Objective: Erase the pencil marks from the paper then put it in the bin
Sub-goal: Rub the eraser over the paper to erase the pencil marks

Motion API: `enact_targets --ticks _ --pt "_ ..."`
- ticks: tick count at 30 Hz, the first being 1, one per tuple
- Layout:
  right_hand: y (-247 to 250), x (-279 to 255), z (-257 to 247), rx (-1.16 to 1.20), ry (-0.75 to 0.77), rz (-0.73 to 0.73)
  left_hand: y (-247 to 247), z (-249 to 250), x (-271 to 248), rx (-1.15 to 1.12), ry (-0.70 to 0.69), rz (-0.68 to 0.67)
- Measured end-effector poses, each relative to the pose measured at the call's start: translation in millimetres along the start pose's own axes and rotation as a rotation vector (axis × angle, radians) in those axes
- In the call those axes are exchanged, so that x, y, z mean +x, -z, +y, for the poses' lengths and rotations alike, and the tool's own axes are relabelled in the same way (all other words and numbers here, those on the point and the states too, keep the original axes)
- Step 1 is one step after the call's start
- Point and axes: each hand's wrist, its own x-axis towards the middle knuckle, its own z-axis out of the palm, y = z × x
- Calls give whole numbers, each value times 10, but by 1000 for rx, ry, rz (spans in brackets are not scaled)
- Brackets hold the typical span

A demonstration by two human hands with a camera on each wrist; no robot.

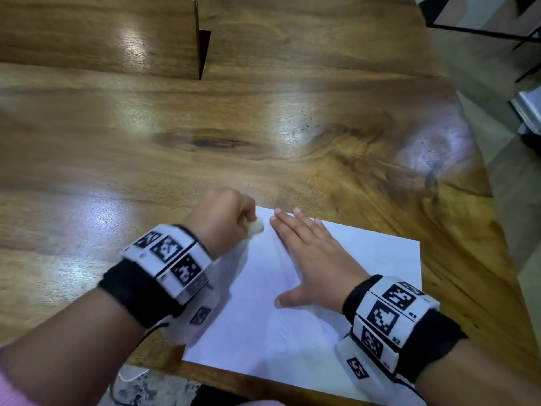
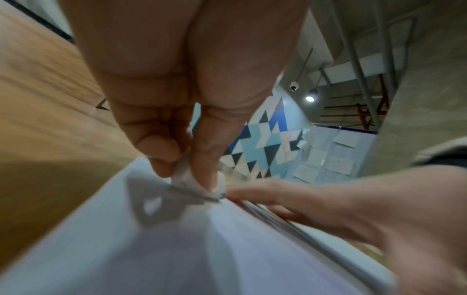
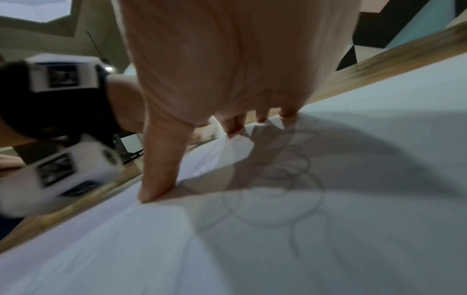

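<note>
A white sheet of paper [image 1: 336,288] lies flat on the wooden table [image 1: 205,136], close to the table's near edge. The left hand [image 1: 222,218] is curled into a fist at the far left corner of the sheet and grasps a small white eraser [image 1: 255,225] between the thumb and the fingers. The right hand [image 1: 310,259] lies flat on the paper just beside it, with straight fingers spread and the thumb out to the side; it holds nothing, it only presses the sheet down.

From the head view the paper looks almost blank; only very faint lines are there. The right wrist view shows more: grey pencil marks [image 3: 275,189] in round, looping shapes are drawn on the sheet under the palm, and the thumb tip [image 3: 151,191] touches the paper. In this same view the sheet bulges up a little near the fingertips.

The left wrist view shows what the head view hides: the lower edge of the eraser [image 2: 192,183] touches the paper, its bottom looks dirty grey, and the fingertips of the right hand [image 2: 252,195] are very near to it (this picture is blurred, so finer details are not clear). A wall with coloured triangles [image 2: 265,139] is visible behind the hands. Both wrists carry bands with black-and-white markers [image 1: 172,256].
</note>
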Motion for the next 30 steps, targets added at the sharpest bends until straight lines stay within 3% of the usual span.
enact_targets --ticks 4,8,10,13,19,24,28,30 --pt "2 -5 1 22 -1 9 30 -125 -321 -42 7 -170" --pt "-5 -9 -6 3 -1 15 120 -351 -234 -426 206 -43" --pt "-11 -10 -19 -21 -7 17 177 -420 -174 -514 261 -9" --pt "-19 -2 -31 -47 -21 19 187 -368 -77 -462 245 -13" --pt "-6 -3 -44 -51 -27 22 93 -126 8 -119 101 32" --pt "7 -10 -59 -41 -32 14 58 -192 -225 -74 26 -176" --pt "8 -18 -59 -42 -33 13 80 -149 35 -111 25 74" --pt "7 -10 -63 -45 -33 13 80 -129 69 -91 9 91"
